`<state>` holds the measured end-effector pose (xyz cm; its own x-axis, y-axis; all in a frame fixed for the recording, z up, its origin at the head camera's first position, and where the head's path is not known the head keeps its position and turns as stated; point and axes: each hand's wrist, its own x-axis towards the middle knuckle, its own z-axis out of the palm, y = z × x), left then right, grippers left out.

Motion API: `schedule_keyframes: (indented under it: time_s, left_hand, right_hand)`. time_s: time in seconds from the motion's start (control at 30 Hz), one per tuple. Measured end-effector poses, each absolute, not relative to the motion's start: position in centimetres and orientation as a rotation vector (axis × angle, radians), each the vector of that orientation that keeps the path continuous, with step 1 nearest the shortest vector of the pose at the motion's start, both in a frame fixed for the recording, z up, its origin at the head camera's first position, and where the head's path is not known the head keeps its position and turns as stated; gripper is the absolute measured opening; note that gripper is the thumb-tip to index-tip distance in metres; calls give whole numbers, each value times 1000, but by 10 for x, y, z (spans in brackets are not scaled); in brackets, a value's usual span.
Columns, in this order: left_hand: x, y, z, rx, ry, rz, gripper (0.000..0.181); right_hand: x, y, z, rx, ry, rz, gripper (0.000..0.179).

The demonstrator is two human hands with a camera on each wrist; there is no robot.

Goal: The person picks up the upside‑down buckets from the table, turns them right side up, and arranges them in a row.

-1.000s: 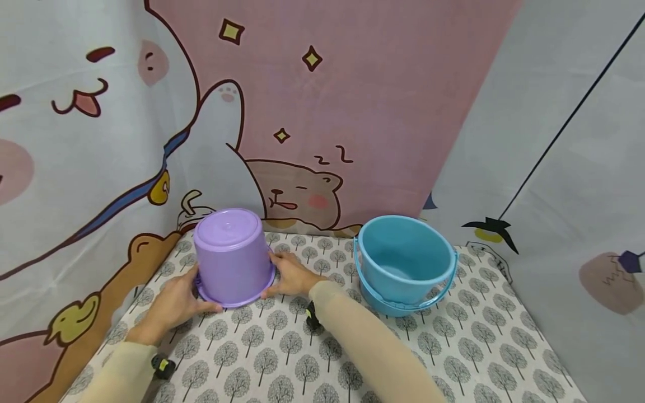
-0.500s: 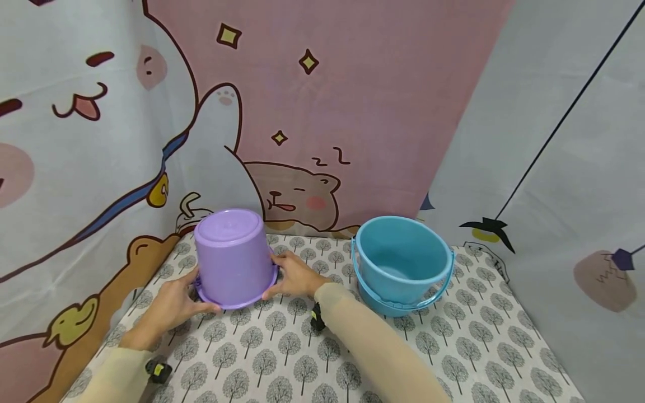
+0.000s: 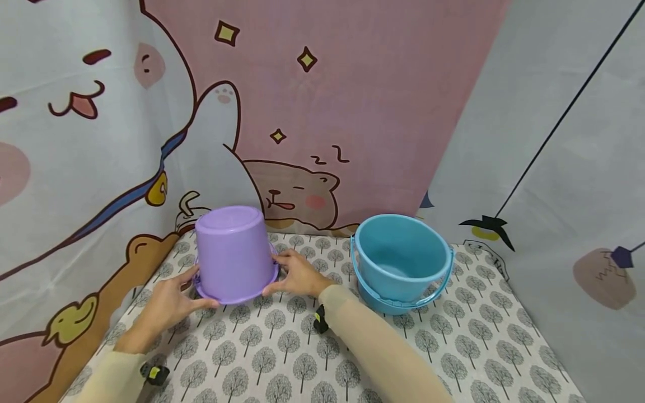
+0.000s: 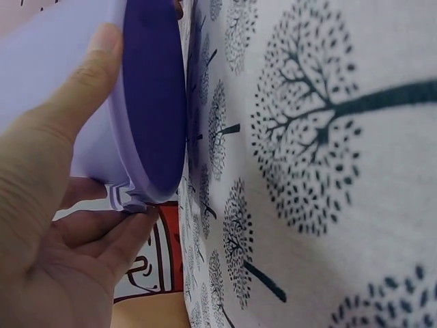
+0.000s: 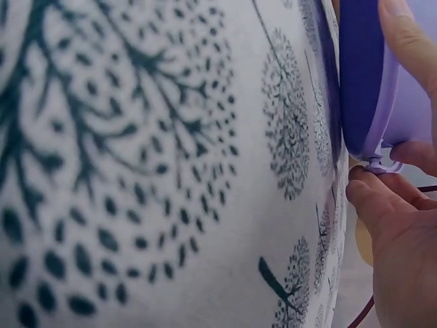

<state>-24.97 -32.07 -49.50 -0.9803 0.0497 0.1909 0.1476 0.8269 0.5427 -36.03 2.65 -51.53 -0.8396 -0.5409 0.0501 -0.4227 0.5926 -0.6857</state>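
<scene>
A purple bucket (image 3: 234, 257) is upside down at the back left of the table, its flat base tipped away from me. My left hand (image 3: 168, 302) grips its rim on the left side. On the right side my right hand (image 3: 297, 274) holds the same rim. In the left wrist view, the left thumb (image 4: 85, 78) lies along the outer wall and fingers curl under the handle joint. The right wrist view has the right thumb (image 5: 410, 44) on the wall likewise. Both wrist views show the dark inside, the near rim being raised off the cloth.
A light blue bucket (image 3: 385, 280) stands upright to the right, its handle (image 3: 443, 288) hanging down in front. A tree-patterned cloth (image 3: 282, 358) covers the table. Printed curtains (image 3: 383, 112) rise right behind and beside it.
The purple bucket has tipped further back; its base shows as a narrower oval and its near rim sits slightly higher. Both hands stay on the rim. The blue bucket has not moved.
</scene>
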Motion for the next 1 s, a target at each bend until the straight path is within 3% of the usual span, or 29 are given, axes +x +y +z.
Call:
schedule_keyframes:
  time_s: [0.43, 0.67, 0.8, 1.0]
  left_hand:
    - [-239, -324, -488, -41, -2806, -981, 121]
    - [-235, -323, -483, -43, -2721, -1064, 118]
    - [-234, -322, -481, -104, -2611, -1139, 97]
    - [-230, -322, -476, -87, -2578, -1193, 54]
  right_hand:
    - [-354, 29, -506, -752, 2661, -1223, 110]
    - [-348, 33, -499, -722, 2650, -1348, 79]
    - [-346, 33, -494, -755, 2544, -1546, 63]
    - [-343, 36, -491, -826, 2457, -1701, 54]
